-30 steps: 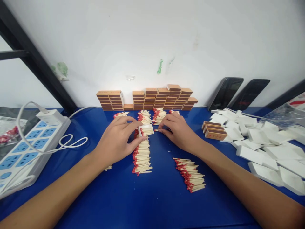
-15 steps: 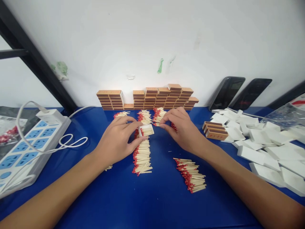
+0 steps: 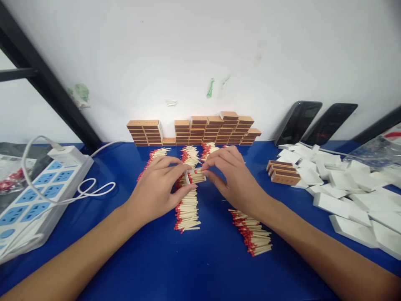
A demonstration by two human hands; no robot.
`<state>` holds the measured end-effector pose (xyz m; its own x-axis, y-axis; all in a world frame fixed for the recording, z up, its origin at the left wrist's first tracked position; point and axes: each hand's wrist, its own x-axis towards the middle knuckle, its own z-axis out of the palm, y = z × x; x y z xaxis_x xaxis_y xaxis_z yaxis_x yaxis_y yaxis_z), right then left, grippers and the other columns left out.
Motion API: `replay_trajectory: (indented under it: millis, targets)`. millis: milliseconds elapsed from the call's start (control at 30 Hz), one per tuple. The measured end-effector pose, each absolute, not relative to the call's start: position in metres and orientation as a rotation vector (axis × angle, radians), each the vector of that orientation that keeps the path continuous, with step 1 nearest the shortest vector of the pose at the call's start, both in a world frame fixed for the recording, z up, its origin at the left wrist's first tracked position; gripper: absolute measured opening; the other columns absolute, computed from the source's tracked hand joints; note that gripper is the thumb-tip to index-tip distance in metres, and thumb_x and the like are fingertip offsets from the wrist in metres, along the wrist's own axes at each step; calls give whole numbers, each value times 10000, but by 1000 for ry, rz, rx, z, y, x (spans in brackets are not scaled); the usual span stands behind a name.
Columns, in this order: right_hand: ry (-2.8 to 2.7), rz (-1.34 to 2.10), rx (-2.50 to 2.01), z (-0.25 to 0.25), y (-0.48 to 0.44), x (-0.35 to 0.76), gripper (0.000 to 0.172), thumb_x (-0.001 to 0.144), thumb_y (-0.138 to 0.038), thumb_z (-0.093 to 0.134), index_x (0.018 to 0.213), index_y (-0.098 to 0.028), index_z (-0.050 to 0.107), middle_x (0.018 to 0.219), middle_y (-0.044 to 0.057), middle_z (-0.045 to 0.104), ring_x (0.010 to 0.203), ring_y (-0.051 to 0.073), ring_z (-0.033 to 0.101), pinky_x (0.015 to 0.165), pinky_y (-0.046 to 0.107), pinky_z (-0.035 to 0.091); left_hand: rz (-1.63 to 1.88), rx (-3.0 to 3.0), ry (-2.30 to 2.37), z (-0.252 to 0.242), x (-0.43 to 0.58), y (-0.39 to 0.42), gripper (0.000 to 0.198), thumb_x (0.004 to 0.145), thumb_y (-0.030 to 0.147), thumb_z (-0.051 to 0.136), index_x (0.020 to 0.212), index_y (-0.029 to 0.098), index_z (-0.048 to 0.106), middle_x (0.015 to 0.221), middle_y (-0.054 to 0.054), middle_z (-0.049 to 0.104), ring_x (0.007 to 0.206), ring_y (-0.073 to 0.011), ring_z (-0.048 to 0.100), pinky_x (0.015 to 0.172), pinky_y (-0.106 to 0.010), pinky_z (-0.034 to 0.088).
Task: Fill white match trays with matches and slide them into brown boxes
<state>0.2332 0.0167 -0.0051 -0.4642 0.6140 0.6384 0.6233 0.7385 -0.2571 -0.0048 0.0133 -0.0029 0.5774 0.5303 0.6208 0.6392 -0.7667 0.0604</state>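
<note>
My left hand (image 3: 158, 189) grips a small white matchbox tray (image 3: 194, 177) between thumb and fingers, over a long row of red-tipped matches (image 3: 187, 209) on the blue table (image 3: 194, 267). My right hand (image 3: 233, 175) pinches matches at the tray's right end, its fingertips touching the tray. The tray holds several matches. Another heap of matches (image 3: 252, 233) lies below my right wrist. More match heaps (image 3: 189, 153) lie just behind my hands.
Stacks of brown matchboxes (image 3: 194, 130) line the white wall. Three brown sleeves (image 3: 282, 172) and many white trays (image 3: 344, 190) lie at right. A white and blue power strip (image 3: 34, 196) with a cable sits at left. Dark phones (image 3: 297, 122) lean on the wall.
My right hand moved left from the table to the tray, bringing matches into it. My left hand kept hold of the tray, which now looks fuller.
</note>
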Motion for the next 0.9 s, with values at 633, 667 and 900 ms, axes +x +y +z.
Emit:
replay_trajectory:
  millis: [633,667,900]
  targets:
    - [-2226,24,-964,1,9,228,75,1030,-233,568,995,-237,635,1051,86,699,1009,265,555,872,446,445,-963,-2651,-1004,-3,-4,12,335,960,381,715,1227,181,681,1086,-118,752,1094,-279,697,990,-461,526]
    - [-2224,21,-962,0,9,228,74,1030,-234,568,995,-237,634,1052,86,699,1008,265,556,871,445,445,-965,-2651,-1004,-3,-4,13,333,962,381,713,1225,180,682,1086,-119,751,1093,-278,697,991,-460,526]
    - [-2206,-9,-949,-1,10,229,58,1028,-234,580,994,-233,627,1044,78,694,1008,254,559,888,438,439,-964,-2649,-998,-3,-4,13,342,960,374,715,1213,145,691,1071,-135,751,1097,-282,692,996,-458,524]
